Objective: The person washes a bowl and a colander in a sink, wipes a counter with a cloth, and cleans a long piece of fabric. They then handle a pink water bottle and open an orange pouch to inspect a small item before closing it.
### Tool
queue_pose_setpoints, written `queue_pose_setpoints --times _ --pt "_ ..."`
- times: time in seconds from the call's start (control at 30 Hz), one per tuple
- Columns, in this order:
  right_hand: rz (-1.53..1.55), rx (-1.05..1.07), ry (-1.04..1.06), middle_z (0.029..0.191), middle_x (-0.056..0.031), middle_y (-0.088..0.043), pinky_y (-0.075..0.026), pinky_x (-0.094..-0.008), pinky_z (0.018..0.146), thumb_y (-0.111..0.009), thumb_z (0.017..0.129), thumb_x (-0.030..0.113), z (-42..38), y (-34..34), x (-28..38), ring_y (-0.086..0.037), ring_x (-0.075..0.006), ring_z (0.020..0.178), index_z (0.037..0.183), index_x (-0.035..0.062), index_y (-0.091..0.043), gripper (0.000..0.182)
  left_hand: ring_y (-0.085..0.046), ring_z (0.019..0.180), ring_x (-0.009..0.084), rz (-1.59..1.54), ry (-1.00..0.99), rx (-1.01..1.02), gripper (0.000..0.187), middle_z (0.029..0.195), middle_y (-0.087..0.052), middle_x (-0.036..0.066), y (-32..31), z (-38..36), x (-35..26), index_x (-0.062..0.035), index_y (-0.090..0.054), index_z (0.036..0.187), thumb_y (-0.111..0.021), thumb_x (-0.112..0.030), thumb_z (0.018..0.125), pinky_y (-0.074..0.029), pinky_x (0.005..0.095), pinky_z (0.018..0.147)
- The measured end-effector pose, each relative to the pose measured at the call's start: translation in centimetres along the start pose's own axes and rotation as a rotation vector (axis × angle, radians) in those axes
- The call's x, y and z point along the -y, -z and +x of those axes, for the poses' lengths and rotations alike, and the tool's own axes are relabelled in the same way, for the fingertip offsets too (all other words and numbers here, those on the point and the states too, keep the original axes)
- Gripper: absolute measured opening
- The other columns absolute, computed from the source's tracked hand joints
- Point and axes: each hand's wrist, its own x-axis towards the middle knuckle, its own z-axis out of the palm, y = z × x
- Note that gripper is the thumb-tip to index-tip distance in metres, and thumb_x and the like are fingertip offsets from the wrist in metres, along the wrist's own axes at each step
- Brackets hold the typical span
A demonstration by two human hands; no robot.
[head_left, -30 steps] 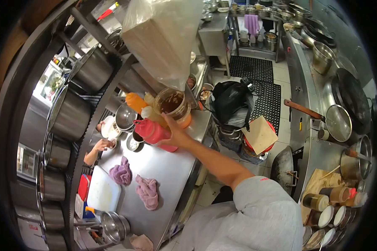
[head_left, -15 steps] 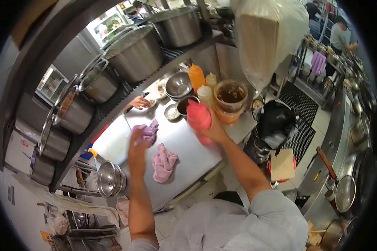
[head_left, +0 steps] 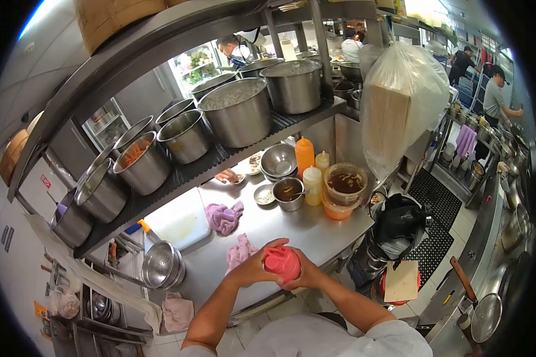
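Observation:
Both my hands hold a red squeeze bottle (head_left: 281, 262) over the front edge of the steel counter (head_left: 292, 229). My left hand (head_left: 253, 266) wraps its left side and my right hand (head_left: 307, 273) grips its right side. Beside my left hand lies a pink cloth (head_left: 239, 251); a purple cloth (head_left: 224, 216) lies further back. At the counter's far end stand an orange squeeze bottle (head_left: 304, 154), two pale yellow bottles (head_left: 312, 184), a tub of brown sauce (head_left: 344, 183) and a small metal pot with a spoon (head_left: 288, 193).
A shelf above the counter carries several large steel pots (head_left: 238, 112). A white cutting board (head_left: 177, 223) and a colander (head_left: 161, 265) sit at the left. Another person's hand (head_left: 226, 175) reaches in behind the counter. A black bin bag (head_left: 399, 221) and floor mats lie right.
I lifted the red bottle from among the sauces and brought it toward me. My left hand came off the cloth side and joined my right hand on the bottle. The view tilted up.

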Motion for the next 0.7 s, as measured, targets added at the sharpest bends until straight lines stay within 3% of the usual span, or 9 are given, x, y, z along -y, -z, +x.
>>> queue_pose_setpoints --times 0.07,0.13,0.2,0.27,0.3,0.33,0.43,0.53,0.7 --pt "0.018 0.020 0.062 0.136 -0.0137 -0.039 -0.035 -0.0361 0.105 -0.090 0.055 0.026 -0.2 0.0 -1.1 -0.040 -0.0226 0.126 0.142 0.0034 -0.022 0.113 -0.039 0.128 0.0182 0.065 0.015 -0.033 0.098 0.140 -0.040 0.006 -0.5 -0.1 0.3 -0.0085 -0.028 0.143 -0.085 -0.020 0.064 -0.031 0.0321 0.108" --pt "0.113 0.029 0.134 0.137 -0.0128 -0.038 -0.034 -0.0361 0.105 -0.090 0.056 0.026 0.1 -0.3 -1.7 -0.039 -0.0218 0.126 0.143 0.0032 -0.020 0.114 -0.037 0.128 0.0204 0.230 0.009 -0.118 0.093 0.136 -0.046 0.005 -1.0 -0.1 -0.1 -0.0150 -0.039 0.139 -0.086 -0.035 0.060 -0.024 0.0374 0.107" --pt "0.333 0.048 0.091 0.139 -0.0110 -0.036 -0.032 -0.0359 0.107 -0.090 0.056 0.025 0.5 -0.8 -1.3 -0.037 -0.0202 0.127 0.144 0.0032 -0.018 0.116 -0.041 0.125 0.0199 0.343 0.022 -0.186 0.097 0.134 -0.047 0.005 -1.3 0.1 1.4 -0.0106 -0.039 0.138 -0.088 -0.031 0.057 -0.030 0.0364 0.105" --pt "0.238 0.017 0.253 0.141 -0.0132 -0.035 -0.030 -0.0363 0.108 -0.090 0.055 0.023 0.5 -0.4 -0.5 -0.037 -0.0219 0.128 0.144 0.0022 -0.018 0.116 -0.044 0.122 0.0194 0.343 0.039 -0.232 0.100 0.132 -0.047 0.006 -1.7 0.1 2.9 -0.0061 -0.038 0.137 -0.089 -0.027 0.054 -0.035 0.0354 0.104" --pt "0.191 -0.002 0.180 0.141 -0.0153 -0.035 -0.030 -0.0370 0.109 -0.089 0.054 0.023 0.0 0.2 0.4 -0.037 -0.0246 0.129 0.143 0.0015 -0.019 0.115 -0.044 0.122 0.0180 0.033 0.057 -0.222 0.099 0.131 -0.046 0.006 -2.2 0.3 2.1 -0.0050 -0.037 0.137 -0.089 -0.024 0.054 -0.038 0.0343 0.102" --pt "0.137 -0.009 0.111 0.141 -0.0173 -0.035 -0.030 -0.0377 0.109 -0.089 0.054 0.022 -0.6 0.4 0.9 -0.037 -0.0272 0.130 0.143 0.0008 -0.020 0.114 -0.046 0.121 0.0202 -0.023 0.000 -0.208 0.106 0.134 -0.046 0.009 -2.3 0.4 2.2 -0.0031 -0.032 0.141 -0.090 -0.021 0.054 -0.038 0.0348 0.103" --pt "-0.058 -0.098 0.137 0.140 -0.0204 -0.036 -0.031 -0.0391 0.108 -0.087 0.053 0.022 -1.3 -0.4 -0.8 -0.037 -0.0333 0.129 0.141 -0.0002 -0.024 0.111 -0.047 0.120 0.0205 0.047 0.004 -0.224 0.100 0.130 -0.048 0.009 -2.7 0.3 1.8 -0.0039 -0.034 0.140 -0.086 -0.013 0.055 -0.038 0.0345 0.102" --pt "0.018 -0.117 0.226 0.137 -0.0206 -0.039 -0.033 -0.0402 0.106 -0.087 0.053 0.022 -1.0 -0.5 -1.3 -0.039 -0.0355 0.126 0.140 0.0003 -0.027 0.107 -0.047 0.118 0.0205 0.086 0.040 -0.284 0.097 0.127 -0.049 0.009 -3.2 0.6 1.4 -0.0038 -0.036 0.139 -0.082 -0.011 0.055 -0.039 0.0345 0.101" --pt "-0.008 -0.115 0.188 0.133 -0.0186 -0.041 -0.037 -0.0398 0.102 -0.088 0.053 0.023 -0.6 -0.4 -1.1 -0.043 -0.0340 0.121 0.139 0.0029 -0.029 0.106 -0.049 0.117 0.0220 0.232 0.060 -0.356 0.093 0.124 -0.051 0.010 -2.9 0.8 1.7 -0.0034 -0.037 0.139 -0.078 -0.012 0.055 -0.040 0.0354 0.100"
